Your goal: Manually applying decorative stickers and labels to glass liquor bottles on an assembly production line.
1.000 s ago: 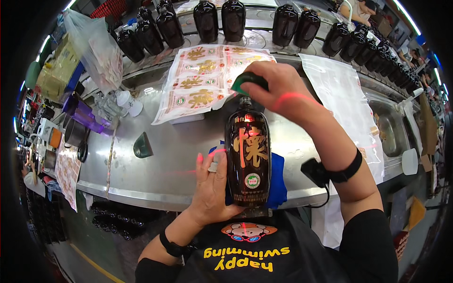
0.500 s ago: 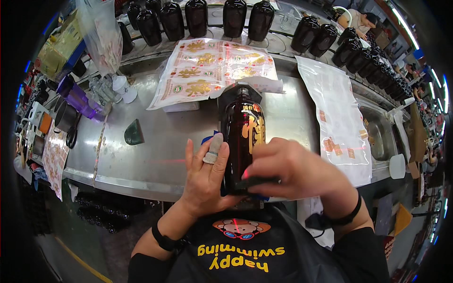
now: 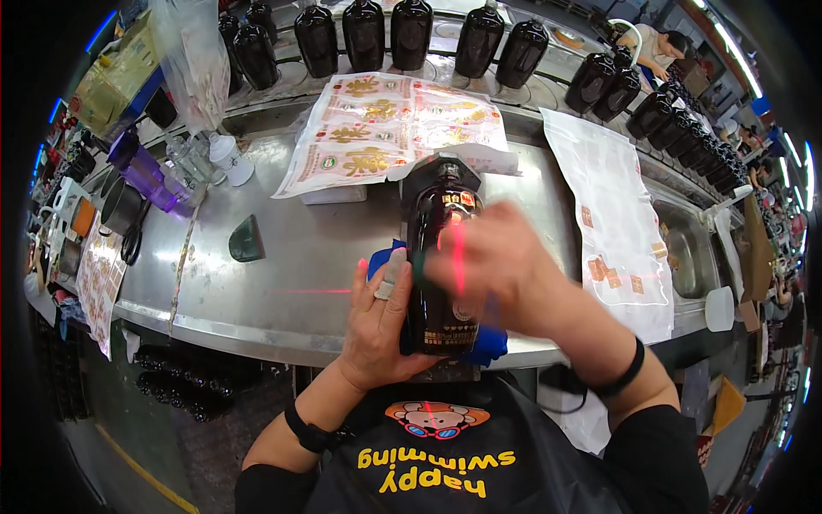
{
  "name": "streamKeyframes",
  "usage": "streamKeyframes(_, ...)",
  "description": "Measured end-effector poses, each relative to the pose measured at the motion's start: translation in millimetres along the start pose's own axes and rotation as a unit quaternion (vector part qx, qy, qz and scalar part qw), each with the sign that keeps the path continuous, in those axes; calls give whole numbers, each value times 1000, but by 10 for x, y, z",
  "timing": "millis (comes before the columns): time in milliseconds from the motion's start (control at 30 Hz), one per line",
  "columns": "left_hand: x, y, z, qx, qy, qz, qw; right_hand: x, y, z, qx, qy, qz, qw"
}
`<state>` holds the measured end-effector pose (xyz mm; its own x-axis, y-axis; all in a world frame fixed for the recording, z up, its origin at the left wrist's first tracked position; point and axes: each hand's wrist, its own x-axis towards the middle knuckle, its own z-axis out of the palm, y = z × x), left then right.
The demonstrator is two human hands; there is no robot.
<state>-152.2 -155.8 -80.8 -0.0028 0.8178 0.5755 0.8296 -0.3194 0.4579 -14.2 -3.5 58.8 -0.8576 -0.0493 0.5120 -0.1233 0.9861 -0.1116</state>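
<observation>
A dark, glossy bottle (image 3: 428, 295) with gold and red lettering lies in front of me, its neck pointing away, on a dark rest (image 3: 419, 177). My left hand (image 3: 375, 330) steadies its lower left side, the fingers along the glass and the thumb by the base. One finger wears a pale wrap (image 3: 390, 274). Across the bottle's upper right part is my right hand (image 3: 501, 270), smeared by motion. Its fingers are closed on a dark flat scraper, mostly hidden. Blue cloth (image 3: 490, 344) shows beneath the bottle. A red light line falls across the bottle and right hand.
Printed sheets (image 3: 342, 176) lie beyond the bottle; a mostly peeled sheet (image 3: 629, 287) is at right, near a sink (image 3: 685, 248). A dark green flat piece (image 3: 246, 240) rests on the metal table (image 3: 282, 265). Several dark bottles (image 3: 411, 34) line a conveyor; another person sits far right.
My right hand has moved up from the bottle's base, uncovering the small gold print there. My left hand stays on the bottle. The bottles on the conveyor have shifted right.
</observation>
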Motion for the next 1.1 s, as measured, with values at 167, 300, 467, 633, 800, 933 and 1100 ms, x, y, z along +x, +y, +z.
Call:
streamKeyframes(167, 174, -23, -214, -64, -31, 57, 996, -627, 1, 7, 265, 58, 301, 914)
streamKeyframes(300, 624, -238, -248, 60, -91, 115, 987, -962, 33, 194, 376, 169, 432, 802)
streamKeyframes(467, 931, -434, -262, 43, -76, 116, 989, -1009, -52, 214, 386, 227, 472, 760)
streamKeyframes(633, 711, -256, -276, 47, -49, 135, 989, -1231, -38, 248, 340, 214, 465, 789)
streamKeyframes(800, 791, -353, -243, 78, -48, 116, 989, -1089, 46, 253, 289, 196, 472, 809)
streamKeyframes(933, 734, -374, -165, 36, -23, 95, 995, -637, 130, 203, 136, 185, 321, 919)
streamKeyframes(1100, 124, -1, -273, -27, -53, -1, 998, -662, -256, 179, 111, -5, 35, 993)
